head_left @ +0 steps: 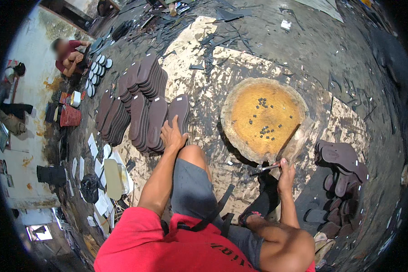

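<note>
My left hand (173, 135) lies with its fingers spread on the lower part of a dark brown sole (178, 110), at the right end of several stacked soles. A small white tag sits at that sole's far end. My right hand (285, 176) is closed around a short metal hand tool (268, 168) with a darker, wider end pointing left; its exact kind is hard to make out. This hand is just in front of a round wooden block (240, 111), whose yellowish top carries several small black pieces (263, 103).
Stacks of brown soles (146, 75) stand at the left. More soles (337, 156) pile up at the right, with darker pieces nearby. Black scraps (231, 38) litter the far floor. A person (70, 56) sits at the far left near white soles (95, 72) and a red basket (70, 116).
</note>
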`<state>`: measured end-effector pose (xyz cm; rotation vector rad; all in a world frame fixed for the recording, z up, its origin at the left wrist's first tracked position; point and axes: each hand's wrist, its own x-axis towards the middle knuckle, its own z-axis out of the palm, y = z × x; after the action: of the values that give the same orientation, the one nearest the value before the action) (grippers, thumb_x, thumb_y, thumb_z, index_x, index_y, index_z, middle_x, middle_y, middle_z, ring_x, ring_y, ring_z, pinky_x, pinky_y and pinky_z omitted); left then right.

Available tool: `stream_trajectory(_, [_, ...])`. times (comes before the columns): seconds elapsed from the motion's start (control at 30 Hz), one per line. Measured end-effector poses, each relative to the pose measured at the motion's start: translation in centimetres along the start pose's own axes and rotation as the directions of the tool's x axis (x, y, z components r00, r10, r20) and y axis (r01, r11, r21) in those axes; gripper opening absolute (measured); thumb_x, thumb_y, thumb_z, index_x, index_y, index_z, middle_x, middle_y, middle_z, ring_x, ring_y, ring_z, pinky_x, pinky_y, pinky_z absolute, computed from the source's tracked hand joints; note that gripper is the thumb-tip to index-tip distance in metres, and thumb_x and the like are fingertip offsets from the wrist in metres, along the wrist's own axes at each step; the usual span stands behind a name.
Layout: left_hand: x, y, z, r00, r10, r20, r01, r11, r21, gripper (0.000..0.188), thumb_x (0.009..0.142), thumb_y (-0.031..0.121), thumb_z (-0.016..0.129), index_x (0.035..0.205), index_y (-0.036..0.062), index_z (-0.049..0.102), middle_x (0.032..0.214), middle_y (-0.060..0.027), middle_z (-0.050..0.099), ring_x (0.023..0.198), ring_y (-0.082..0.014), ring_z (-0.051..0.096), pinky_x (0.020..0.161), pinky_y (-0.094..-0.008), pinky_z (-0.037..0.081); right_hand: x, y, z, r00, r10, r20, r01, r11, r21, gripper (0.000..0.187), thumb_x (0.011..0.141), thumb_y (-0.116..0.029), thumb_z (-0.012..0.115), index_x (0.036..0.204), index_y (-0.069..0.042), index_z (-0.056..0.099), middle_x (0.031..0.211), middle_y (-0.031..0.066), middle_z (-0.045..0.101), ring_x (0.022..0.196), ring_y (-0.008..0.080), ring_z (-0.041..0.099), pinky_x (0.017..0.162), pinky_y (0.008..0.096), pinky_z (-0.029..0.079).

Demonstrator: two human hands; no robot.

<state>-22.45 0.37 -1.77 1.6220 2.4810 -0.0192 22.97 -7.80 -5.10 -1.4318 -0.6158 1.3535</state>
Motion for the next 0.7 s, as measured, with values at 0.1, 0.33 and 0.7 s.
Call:
stream_trajectory(0.1, [0.1, 0.6, 1.0, 0.996, -0.092, -0.001, 0.092, 0.995, -0.031, 0.105, 0.079, 0.033, 0.087, 0.162, 0.0294, 0.024, 0.154, -0.0342, 0.031, 0.135, -0.0524, 0.041, 0.110, -0.0624, 0.038, 0.2, 0.2, 0.1, 0.999, -0.052, 0.009, 0.052, 0.998, -0.026, 0.030, 0.103, -0.026, 0.063, 0.118, 0.000, 0.057, 0.097, 0.0042, 0.060, 0.084, 0.0129, 0.058, 0.077, 0.0287, 0.047])
stream_trajectory(0.33, [1.2, 1.6, 0.0, 0.978, -0.163, 0.129, 0.176, 0.979, -0.102, 0.112, 0.078, 0.031, 0.089, 0.163, 0.0289, 0.015, 0.151, -0.0313, 0.034, 0.136, -0.0497, 0.045, 0.110, -0.0589, 0.042, -0.1, 1.1, -0.1, 0.995, -0.099, -0.030, 0.094, 0.984, -0.150, 0.040, 0.102, -0.038, 0.064, 0.113, 0.001, 0.063, 0.104, 0.0094, 0.070, 0.094, 0.0212, 0.065, 0.089, 0.0388, 0.050])
stream_trajectory(0.7, [5.5, 23.6, -3.8, 0.638, 0.765, -0.089, -0.759, 0.605, -0.238, 0.087, 0.073, 0.020, 0.084, 0.153, 0.0224, 0.048, 0.142, -0.0243, 0.052, 0.133, -0.0466, 0.047, 0.110, -0.0502, 0.043, 0.0, 0.5, -0.2, 0.998, -0.033, 0.051, 0.034, 0.999, -0.016, 0.038, 0.103, -0.030, 0.065, 0.122, 0.003, 0.057, 0.102, 0.0068, 0.068, 0.094, 0.0142, 0.064, 0.087, 0.0311, 0.052])
